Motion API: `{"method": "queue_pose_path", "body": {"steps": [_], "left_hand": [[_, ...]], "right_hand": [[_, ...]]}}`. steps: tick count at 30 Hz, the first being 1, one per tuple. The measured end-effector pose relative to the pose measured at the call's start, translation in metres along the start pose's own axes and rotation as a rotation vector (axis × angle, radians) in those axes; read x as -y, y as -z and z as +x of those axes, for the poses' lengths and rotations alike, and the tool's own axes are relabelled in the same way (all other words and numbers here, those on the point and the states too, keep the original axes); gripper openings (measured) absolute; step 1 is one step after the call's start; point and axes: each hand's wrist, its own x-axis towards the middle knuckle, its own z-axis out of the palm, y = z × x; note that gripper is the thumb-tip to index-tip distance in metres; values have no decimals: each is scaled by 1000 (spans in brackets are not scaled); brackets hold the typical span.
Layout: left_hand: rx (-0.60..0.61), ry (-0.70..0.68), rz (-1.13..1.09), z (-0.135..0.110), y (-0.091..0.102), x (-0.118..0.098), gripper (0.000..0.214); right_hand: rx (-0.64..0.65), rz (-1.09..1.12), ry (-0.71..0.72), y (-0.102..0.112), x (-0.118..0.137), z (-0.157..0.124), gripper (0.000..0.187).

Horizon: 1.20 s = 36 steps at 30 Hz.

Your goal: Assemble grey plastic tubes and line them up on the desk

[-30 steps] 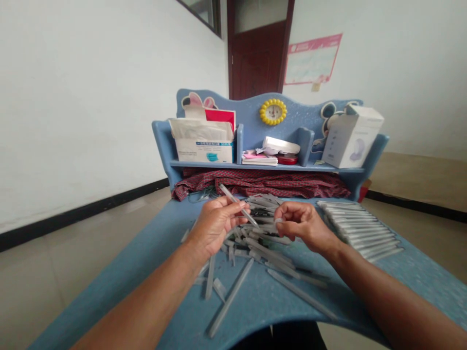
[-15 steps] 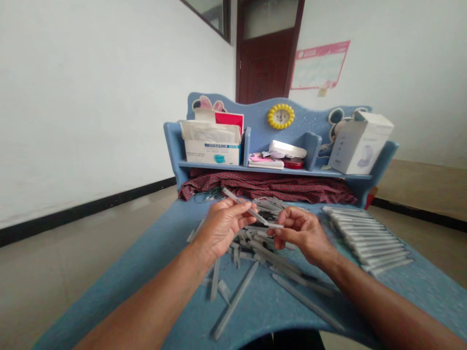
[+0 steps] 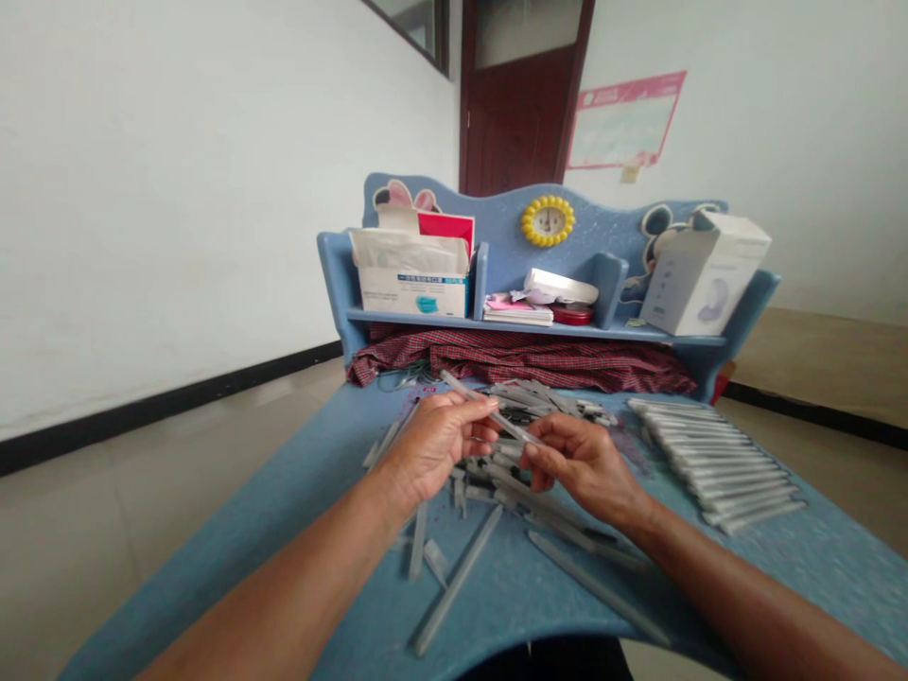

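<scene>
My left hand [image 3: 431, 446] pinches a translucent grey pen [image 3: 512, 428] between thumb and fingers, over the middle of the table. The pen slants down from upper left to lower right. At its lower right end, my right hand [image 3: 583, 465] is closed on a small pen cap that its fingers mostly cover. Cap and pen now lie roughly in one line; how far the cap sits on is hidden. Below both hands spreads a loose pile of pen barrels and caps [image 3: 521, 487]. Single barrels lie nearer the front, one long barrel [image 3: 460, 582] among them.
A row of pens [image 3: 716, 463] lies side by side on the right of the blue table [image 3: 284, 530]. A shelf [image 3: 418, 320] at the back holds a mask box [image 3: 411, 291] and a white box [image 3: 699, 279]. Checked cloth [image 3: 525, 359] is bunched beneath it.
My right hand has brought the cap from an angle into line with the pen, moving slightly left against its end. My left hand has kept its hold. The view has tilted slightly.
</scene>
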Motion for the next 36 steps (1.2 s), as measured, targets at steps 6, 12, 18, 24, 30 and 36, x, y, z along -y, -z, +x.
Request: {"method": "queue_pose_path", "body": {"steps": [6, 12, 18, 24, 30, 36], "left_hand": [[2, -26, 37, -2, -3, 0, 9], [-7, -57, 10, -5, -10, 2, 8], [1, -62, -20, -6, -14, 6, 7], [-8, -56, -27, -5, -11, 4, 11], [11, -14, -83, -5, -9, -13, 27], [45, 201, 116, -1, -7, -11, 33]], "right_hand": [[-32, -42, 6, -4, 4, -3, 15], [-79, -82, 20, -5, 5, -4, 13], [-89, -144, 54, -3, 2, -4, 12], [-100, -174, 74, -6, 6, 0, 19], [152, -152, 264, -1, 22, 2, 50], [33, -649, 459, 14, 25, 5, 28]]}}
